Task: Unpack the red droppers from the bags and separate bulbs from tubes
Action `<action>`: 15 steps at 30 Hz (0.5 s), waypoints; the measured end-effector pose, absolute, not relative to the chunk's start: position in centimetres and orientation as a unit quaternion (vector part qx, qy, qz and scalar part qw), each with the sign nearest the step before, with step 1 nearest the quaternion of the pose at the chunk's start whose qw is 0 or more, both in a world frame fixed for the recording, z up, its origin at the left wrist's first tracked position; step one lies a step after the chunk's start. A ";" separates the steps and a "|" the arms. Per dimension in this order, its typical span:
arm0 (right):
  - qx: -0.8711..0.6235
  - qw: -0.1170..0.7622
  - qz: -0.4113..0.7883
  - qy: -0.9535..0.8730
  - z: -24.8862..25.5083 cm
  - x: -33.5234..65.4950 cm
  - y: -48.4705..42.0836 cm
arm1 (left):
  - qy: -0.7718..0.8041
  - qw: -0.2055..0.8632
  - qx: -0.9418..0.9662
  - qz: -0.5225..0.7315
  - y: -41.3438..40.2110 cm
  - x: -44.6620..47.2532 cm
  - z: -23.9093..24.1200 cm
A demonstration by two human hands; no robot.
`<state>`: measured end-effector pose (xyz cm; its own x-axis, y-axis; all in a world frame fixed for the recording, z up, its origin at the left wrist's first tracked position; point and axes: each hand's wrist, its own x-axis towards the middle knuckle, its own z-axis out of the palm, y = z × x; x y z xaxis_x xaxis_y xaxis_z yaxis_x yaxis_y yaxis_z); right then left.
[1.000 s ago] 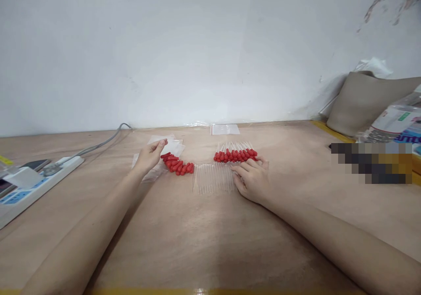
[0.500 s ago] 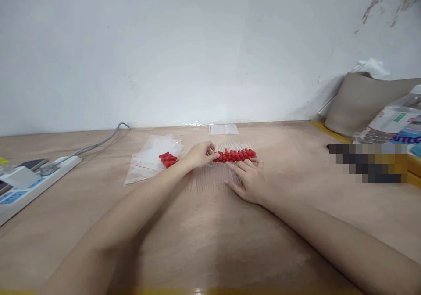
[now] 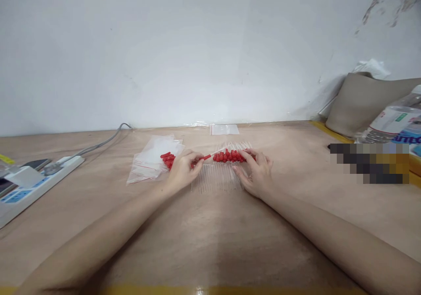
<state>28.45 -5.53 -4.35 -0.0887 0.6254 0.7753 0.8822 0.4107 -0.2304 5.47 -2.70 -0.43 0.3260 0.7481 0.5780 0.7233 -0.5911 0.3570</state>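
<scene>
Droppers (image 3: 227, 156) lie in a row toward the worktop's (image 3: 210, 242) back edge, rounded red bulbs toward us, slim pale stems (image 3: 234, 146) beyond. Our left hand (image 3: 184, 168), at the row's left end half a second ago, now sits farther left, pinching one red dropper (image 3: 206, 157). Our right hand's (image 3: 259, 174) parted fingers now reach the bulbs, above thin clear tubes (image 3: 215, 180).
</scene>
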 end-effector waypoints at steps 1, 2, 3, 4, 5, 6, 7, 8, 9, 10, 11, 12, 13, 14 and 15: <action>-0.511 0.423 -0.153 -0.732 -4.3 28.4 -5.6 | 0.434 0.012 0.819 0.376 -3.5 5.1 -0.8; -0.497 0.416 -0.156 -0.745 -4.2 28.4 -5.7 | 0.417 0.009 0.822 0.388 -4.1 4.7 -1.3; -0.482 0.407 -0.159 -0.760 -4.2 28.3 -5.7 | 0.401 0.007 0.823 0.403 -4.7 4.5 -1.8; -0.465 0.398 -0.161 -0.774 -4.2 28.2 -5.8 | 0.384 0.005 0.824 0.416 -5.0 4.4 -2.2; -0.448 0.389 -0.164 -0.788 -4.2 28.2 -5.9 | 0.368 0.005 0.826 0.427 -5.3 4.4 -2.7; -0.432 0.381 -0.166 -0.801 -4.2 28.2 -5.9 | 0.353 0.005 0.829 0.433 -5.4 4.5 -3.1; -0.418 0.372 -0.166 -0.812 -4.3 28.1 -5.9 | 0.342 0.004 0.832 0.437 -5.4 4.5 -3.4; -0.408 0.366 -0.166 -0.820 -4.4 28.1 -5.9 | 0.335 0.003 0.833 0.440 -5.3 4.6 -3.6; -0.401 0.360 -0.165 -0.826 -4.4 28.1 -5.9 | 0.330 0.001 0.833 0.443 -5.3 4.8 -3.8; -0.399 0.357 -0.164 -0.829 -4.5 28.1 -5.8 | 0.325 -0.002 0.834 0.446 -5.2 4.9 -3.8; -0.397 0.356 -0.161 -0.831 -4.6 28.1 -5.8 | 0.320 -0.006 0.835 0.449 -5.1 5.0 -3.9; -0.395 0.355 -0.158 -0.832 -4.7 28.0 -5.7 | 0.313 -0.011 0.837 0.448 -5.1 5.1 -3.8; -0.392 0.354 -0.153 -0.835 -4.7 28.0 -5.7 | 0.305 -0.020 0.843 0.443 -5.1 5.2 -3.8; -0.388 0.353 -0.147 -0.839 -4.8 27.9 -5.7 | 0.296 -0.032 0.850 0.434 -5.1 5.4 -3.7; -0.384 0.352 -0.141 -0.842 -4.8 27.9 -5.7 | 0.288 -0.048 0.859 0.421 -5.1 5.5 -3.6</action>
